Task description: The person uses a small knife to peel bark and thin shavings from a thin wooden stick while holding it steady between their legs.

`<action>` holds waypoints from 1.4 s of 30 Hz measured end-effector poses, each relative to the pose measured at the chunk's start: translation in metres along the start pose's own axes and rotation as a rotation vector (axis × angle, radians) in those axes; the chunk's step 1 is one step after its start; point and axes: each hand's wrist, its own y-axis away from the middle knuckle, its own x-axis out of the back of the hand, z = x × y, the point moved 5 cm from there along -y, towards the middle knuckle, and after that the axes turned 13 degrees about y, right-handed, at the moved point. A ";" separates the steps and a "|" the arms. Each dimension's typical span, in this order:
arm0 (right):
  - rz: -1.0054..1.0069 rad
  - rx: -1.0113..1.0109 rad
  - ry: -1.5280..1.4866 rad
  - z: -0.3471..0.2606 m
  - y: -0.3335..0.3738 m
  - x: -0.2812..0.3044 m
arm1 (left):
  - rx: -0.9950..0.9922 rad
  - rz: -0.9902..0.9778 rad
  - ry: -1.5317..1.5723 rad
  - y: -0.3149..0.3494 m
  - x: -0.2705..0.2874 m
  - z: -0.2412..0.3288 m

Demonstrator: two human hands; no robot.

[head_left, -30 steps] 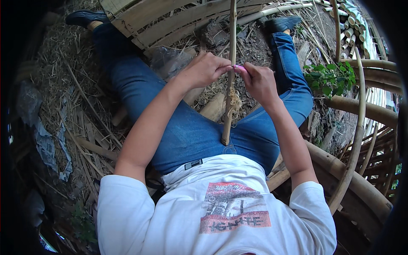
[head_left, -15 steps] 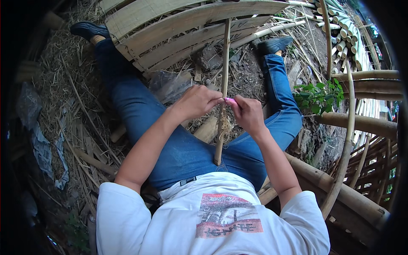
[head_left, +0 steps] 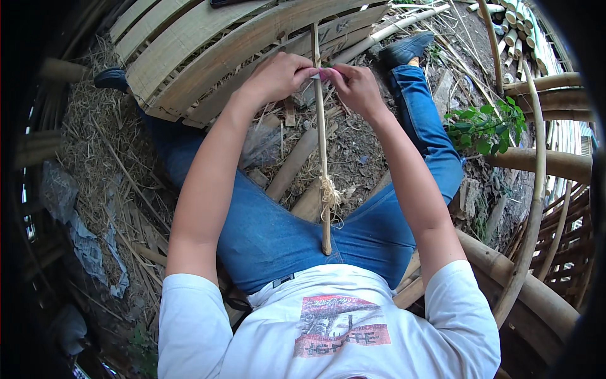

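A slatted wooden structure (head_left: 208, 69) stands beyond the stick (head_left: 321, 136) and to its left, its lower edge bounding the far side; whether the stick's tip touches it, I cannot tell. The jeans legs (head_left: 246, 215) spread on either side of the stick, leaving littered ground (head_left: 360, 151) as open room between. Thick bamboo (head_left: 524, 282) bounds the stick's right. The stick points away from the person, near end against the jeans. Left of it lies clear plastic (head_left: 262, 145), contents indistinct. At the stick's far part, the left hand's (head_left: 278, 77) grip is nearly closed; what it has hold of, I cannot tell. A fibre tuft (head_left: 330, 194) clings to the stick's near part. The right hand's (head_left: 358, 90) grip pinches a small pink thing (head_left: 324, 74) against the stick.
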 end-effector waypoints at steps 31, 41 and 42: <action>0.174 -0.152 -0.351 0.011 0.020 -0.039 | 0.019 -0.200 -0.317 -0.021 0.006 0.014; 0.119 -0.032 -0.148 0.000 0.010 -0.018 | -0.031 -0.076 -0.202 0.005 0.006 0.004; 0.090 -0.020 -0.109 -0.001 0.008 -0.018 | -0.032 -0.047 -0.155 0.006 0.006 0.001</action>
